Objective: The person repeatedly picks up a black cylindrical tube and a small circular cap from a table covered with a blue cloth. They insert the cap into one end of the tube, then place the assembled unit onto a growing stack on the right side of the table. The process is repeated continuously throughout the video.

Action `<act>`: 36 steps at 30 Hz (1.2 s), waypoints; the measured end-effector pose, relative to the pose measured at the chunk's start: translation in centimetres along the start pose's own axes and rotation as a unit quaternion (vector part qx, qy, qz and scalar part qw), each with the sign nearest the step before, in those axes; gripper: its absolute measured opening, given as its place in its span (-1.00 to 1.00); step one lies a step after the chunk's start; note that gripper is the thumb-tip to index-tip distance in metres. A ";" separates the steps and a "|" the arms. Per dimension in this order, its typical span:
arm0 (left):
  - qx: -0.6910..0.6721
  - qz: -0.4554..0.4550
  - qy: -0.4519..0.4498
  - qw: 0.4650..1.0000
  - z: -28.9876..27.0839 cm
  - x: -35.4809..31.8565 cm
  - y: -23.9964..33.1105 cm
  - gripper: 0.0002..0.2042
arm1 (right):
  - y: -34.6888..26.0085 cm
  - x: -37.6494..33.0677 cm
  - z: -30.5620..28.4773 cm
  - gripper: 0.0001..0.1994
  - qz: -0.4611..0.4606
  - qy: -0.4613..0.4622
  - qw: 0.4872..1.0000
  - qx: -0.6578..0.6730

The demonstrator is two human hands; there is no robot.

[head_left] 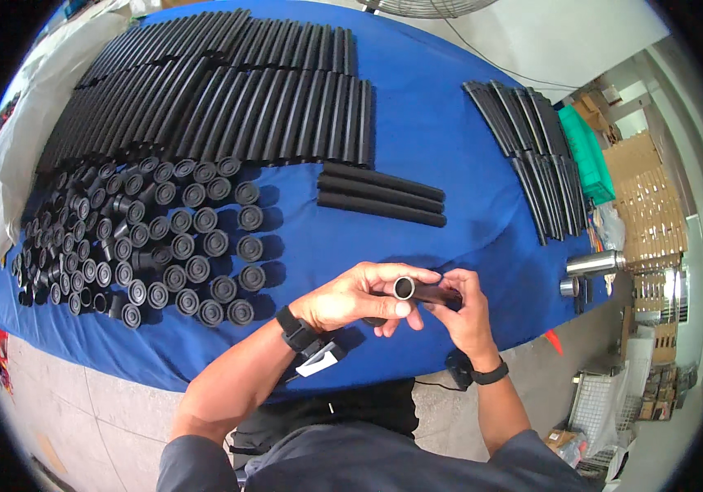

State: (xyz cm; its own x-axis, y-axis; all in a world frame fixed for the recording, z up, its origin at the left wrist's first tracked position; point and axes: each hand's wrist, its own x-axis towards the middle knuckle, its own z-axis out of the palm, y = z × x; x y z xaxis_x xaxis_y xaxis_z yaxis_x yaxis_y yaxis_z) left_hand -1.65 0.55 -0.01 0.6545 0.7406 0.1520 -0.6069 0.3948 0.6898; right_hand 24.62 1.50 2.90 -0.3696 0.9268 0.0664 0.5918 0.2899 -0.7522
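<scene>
A short black tube (428,293) is held between my hands above the front part of the blue-covered table, its round open end tilted up toward me. My left hand (351,297) is closed around the tube near that open end, thumb along its underside. Something small and dark shows below the left fingers; I cannot make out what it is. Near the other end, my right hand (469,320) grips the tube between thumb and fingers. Beyond my hands lie three black tubes (380,197) side by side. Round black caps (250,248) spread out left of my left hand.
Long rows of black tubes (286,115) cover the far left of the blue cloth (417,98). More tubes (532,156) lie at the far right, beside a green crate (587,156). A metal cylinder (596,262) sits at the right edge. White sheeting (19,164) borders the left side.
</scene>
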 end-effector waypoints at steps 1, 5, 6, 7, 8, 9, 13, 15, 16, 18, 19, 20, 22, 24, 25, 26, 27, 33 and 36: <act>-0.019 0.002 0.002 1.000 0.1 0.0 -0.1 -0.47 | 0.4 -0.1 -0.2 -0.45 0.041 -0.016 0.997 0.060; -0.002 -0.002 -0.012 1.000 -0.4 -0.3 0.0 -0.47 | 0.2 0.1 -2.5 -0.60 0.064 -0.174 0.975 0.122; -0.001 0.001 -0.016 1.000 -0.4 -0.4 0.0 -0.47 | 0.0 0.1 -2.4 -0.66 0.043 -0.172 0.978 0.112; -0.001 0.003 -0.016 1.000 -0.3 -0.4 0.0 -0.47 | -0.3 0.1 -2.5 -0.66 0.035 -0.158 0.981 0.107; -0.002 0.005 -0.016 1.000 -0.3 -0.4 0.0 -0.47 | -0.9 0.2 -2.5 -0.66 0.027 -0.143 0.984 0.102; -0.002 0.008 -0.015 1.000 -0.3 -0.3 0.0 -0.47 | -1.3 0.2 -2.5 -0.66 0.018 -0.129 0.987 0.097; -0.010 0.002 -0.028 1.000 -0.2 -0.3 0.1 -0.47 | -0.6 0.0 -2.1 -0.62 -0.007 -0.119 0.992 0.044; -0.007 -0.007 -0.040 0.999 -0.1 -0.4 0.2 -0.46 | 0.2 0.3 -3.0 -0.58 -0.016 -0.158 0.987 0.015; -0.005 -0.015 -0.046 0.999 -0.1 -0.4 0.1 -0.46 | 0.3 0.5 -3.2 -0.59 -0.015 -0.171 0.984 0.045; -0.001 -0.031 -0.059 0.998 -0.2 -0.4 0.0 -0.45 | 0.0 0.9 -3.4 -0.60 -0.012 -0.195 0.975 0.106; -0.003 -0.028 -0.054 0.998 -0.2 -0.4 -0.1 -0.45 | -0.6 0.9 -3.2 -0.62 -0.006 -0.175 0.980 0.097; -0.005 -0.025 -0.050 0.998 -0.3 -0.5 -0.2 -0.45 | -1.4 0.7 -2.8 -0.63 -0.001 -0.155 0.984 0.088; -0.006 -0.017 -0.046 0.999 -0.4 -0.5 -0.3 -0.45 | -1.8 0.6 -2.5 -0.64 -0.008 -0.132 0.990 0.056; -0.005 -0.008 -0.045 0.999 -0.3 -0.4 -0.6 -0.45 | -0.9 0.7 -2.5 -0.62 -0.030 -0.128 0.991 0.010; -0.005 -0.008 -0.045 0.999 -0.3 -0.4 -0.5 -0.46 | -0.5 0.7 -2.7 -0.62 -0.021 -0.147 0.988 0.029; -0.005 -0.008 -0.046 0.999 -0.4 -0.4 -0.3 -0.46 | -0.1 0.8 -3.0 -0.61 -0.012 -0.167 0.985 0.049; -0.006 -0.007 -0.047 0.999 -0.4 -0.4 -0.3 -0.46 | 0.1 0.9 -3.2 -0.61 -0.004 -0.186 0.980 0.068; -0.014 -0.003 -0.038 0.999 -0.2 -0.4 -0.1 -0.47 | -1.2 0.6 -2.2 -0.66 -0.017 -0.124 0.990 0.068; -0.011 -0.007 -0.040 0.999 -0.3 -0.4 -0.1 -0.48 | 0.1 0.7 -2.8 -0.63 -0.018 -0.154 0.988 0.021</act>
State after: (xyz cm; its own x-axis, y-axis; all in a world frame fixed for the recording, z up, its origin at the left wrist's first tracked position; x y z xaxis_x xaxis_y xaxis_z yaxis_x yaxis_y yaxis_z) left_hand -1.99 0.39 -0.37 0.6961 0.6895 0.2002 -0.6071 0.4164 0.6768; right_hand 26.39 2.85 4.71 -0.5939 0.7976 -0.1052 0.5472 0.3047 -0.7796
